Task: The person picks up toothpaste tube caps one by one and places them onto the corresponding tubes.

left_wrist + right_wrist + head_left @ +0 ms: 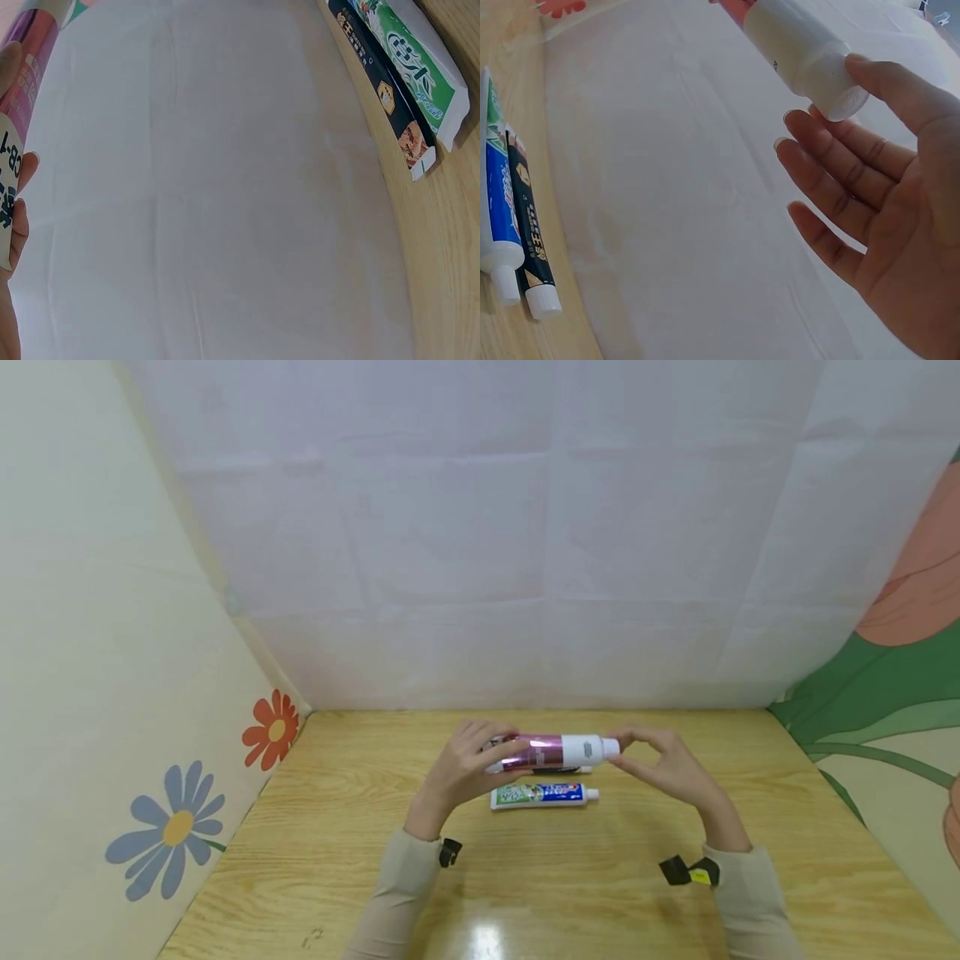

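A pink and white toothpaste tube (542, 752) is held level above the table, its white cap (611, 749) toward the right. My left hand (467, 764) grips the tube's flat end; in the left wrist view fingers show behind the tube (30, 82). At the other end my right hand (671, 768) pinches the cap between thumb and forefinger. The right wrist view shows its other fingers (840, 187) spread apart from the tube. Below lie a green and blue toothpaste tube (542, 795) and a black toothpaste tube (531, 225), the latter mostly hidden in the head view.
Both tubes lie side by side on the wooden table (315, 843), their caps facing right. A white sheet (480, 543) hangs along the table's back edge. Flower-patterned walls stand at the left and right. Each sleeve carries a black wrist device (450, 852).
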Demonstrator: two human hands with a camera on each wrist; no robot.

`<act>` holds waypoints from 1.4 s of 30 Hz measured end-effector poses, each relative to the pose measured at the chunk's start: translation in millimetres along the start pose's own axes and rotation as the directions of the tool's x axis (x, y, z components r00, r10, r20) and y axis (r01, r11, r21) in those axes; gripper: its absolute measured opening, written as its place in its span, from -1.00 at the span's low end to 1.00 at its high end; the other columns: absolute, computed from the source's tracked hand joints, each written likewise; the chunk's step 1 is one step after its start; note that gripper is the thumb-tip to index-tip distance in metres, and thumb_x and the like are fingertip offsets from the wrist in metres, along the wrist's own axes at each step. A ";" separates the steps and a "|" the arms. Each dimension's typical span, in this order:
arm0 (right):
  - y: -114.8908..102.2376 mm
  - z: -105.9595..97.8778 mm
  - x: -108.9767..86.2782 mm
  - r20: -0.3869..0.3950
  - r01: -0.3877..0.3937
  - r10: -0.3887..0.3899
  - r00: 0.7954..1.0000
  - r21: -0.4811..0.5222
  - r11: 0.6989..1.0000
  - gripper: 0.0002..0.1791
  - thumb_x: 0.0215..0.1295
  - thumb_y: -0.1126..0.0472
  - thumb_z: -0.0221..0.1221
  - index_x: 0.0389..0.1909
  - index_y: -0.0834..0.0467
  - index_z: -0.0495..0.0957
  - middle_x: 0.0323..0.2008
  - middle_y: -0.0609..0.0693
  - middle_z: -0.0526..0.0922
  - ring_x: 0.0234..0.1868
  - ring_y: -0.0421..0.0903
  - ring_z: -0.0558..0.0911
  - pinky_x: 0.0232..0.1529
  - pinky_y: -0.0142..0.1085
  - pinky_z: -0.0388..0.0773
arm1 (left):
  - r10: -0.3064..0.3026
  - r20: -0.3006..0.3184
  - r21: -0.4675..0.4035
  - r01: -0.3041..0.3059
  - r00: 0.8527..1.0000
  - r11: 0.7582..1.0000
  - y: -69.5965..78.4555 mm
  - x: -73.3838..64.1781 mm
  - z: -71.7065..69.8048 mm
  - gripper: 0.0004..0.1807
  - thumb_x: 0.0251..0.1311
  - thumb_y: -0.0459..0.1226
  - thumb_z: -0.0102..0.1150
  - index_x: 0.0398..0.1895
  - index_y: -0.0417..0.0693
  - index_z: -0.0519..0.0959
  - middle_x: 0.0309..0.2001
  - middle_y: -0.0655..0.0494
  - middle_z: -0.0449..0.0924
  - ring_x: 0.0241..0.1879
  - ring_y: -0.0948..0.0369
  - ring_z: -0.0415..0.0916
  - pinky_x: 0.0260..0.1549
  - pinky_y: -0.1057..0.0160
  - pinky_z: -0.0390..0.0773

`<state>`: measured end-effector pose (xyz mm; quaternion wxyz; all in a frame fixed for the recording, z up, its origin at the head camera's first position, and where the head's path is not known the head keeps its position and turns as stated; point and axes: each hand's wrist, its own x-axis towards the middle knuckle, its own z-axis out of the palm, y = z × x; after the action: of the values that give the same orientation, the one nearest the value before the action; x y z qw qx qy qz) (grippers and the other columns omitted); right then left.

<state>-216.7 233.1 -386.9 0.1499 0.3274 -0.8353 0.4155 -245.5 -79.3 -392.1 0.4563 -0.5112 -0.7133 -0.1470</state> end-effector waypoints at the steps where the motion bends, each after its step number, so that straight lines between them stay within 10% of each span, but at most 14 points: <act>1: 2.5 0.2 -0.3 0.003 -0.007 0.007 1.000 -0.002 1.000 -0.72 0.09 0.37 0.26 -0.14 0.13 0.59 -0.28 -0.09 0.66 -0.22 -0.26 0.56 0.08 0.16 0.31 | 0.000 0.000 0.001 0.000 1.000 1.000 0.1 -0.2 0.2 -0.45 -0.27 -0.05 0.49 -0.10 0.06 0.58 -0.16 0.07 0.57 -0.24 0.20 0.50 -0.24 0.30 0.53; 13: -13.0 -1.8 1.0 0.037 -0.107 0.108 0.993 -0.041 0.993 -0.89 0.23 0.36 0.14 -0.26 0.23 0.61 -0.19 0.15 0.67 -0.10 -0.01 0.58 0.00 0.24 0.38 | 0.009 -0.005 -0.002 -0.009 1.000 1.000 0.8 -0.3 1.9 -0.45 -0.27 -0.06 0.49 -0.09 0.06 0.58 -0.17 0.07 0.58 -0.25 0.20 0.51 -0.25 0.30 0.52; 23: 7.8 0.6 -2.1 0.073 -0.102 0.103 0.992 -0.012 0.995 -0.82 0.34 0.32 0.02 -0.29 0.13 0.62 -0.37 -0.11 0.66 -0.25 -0.24 0.58 -0.14 -0.17 0.49 | 0.045 -0.023 -0.005 -0.045 0.999 0.999 0.1 0.5 3.8 -0.43 -0.28 -0.07 0.50 -0.09 0.03 0.59 -0.19 0.06 0.58 -0.28 0.21 0.50 -0.27 0.31 0.51; 42: 8.0 0.2 -0.1 0.086 -0.070 0.069 0.994 0.006 0.998 -0.75 0.38 0.33 -0.04 -0.30 0.15 0.63 -0.43 -0.13 0.67 -0.27 -0.26 0.58 -0.14 -0.10 0.47 | 0.029 -0.009 -0.014 -0.029 1.000 0.999 -0.1 0.0 4.2 -0.45 -0.27 -0.06 0.49 -0.10 0.03 0.59 -0.17 0.05 0.59 -0.25 0.20 0.50 -0.22 0.31 0.53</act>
<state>-222.0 236.4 -391.8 0.0978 0.3162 -0.8500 0.4097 -247.7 -76.5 -394.4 0.4579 -0.5242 -0.7026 -0.1477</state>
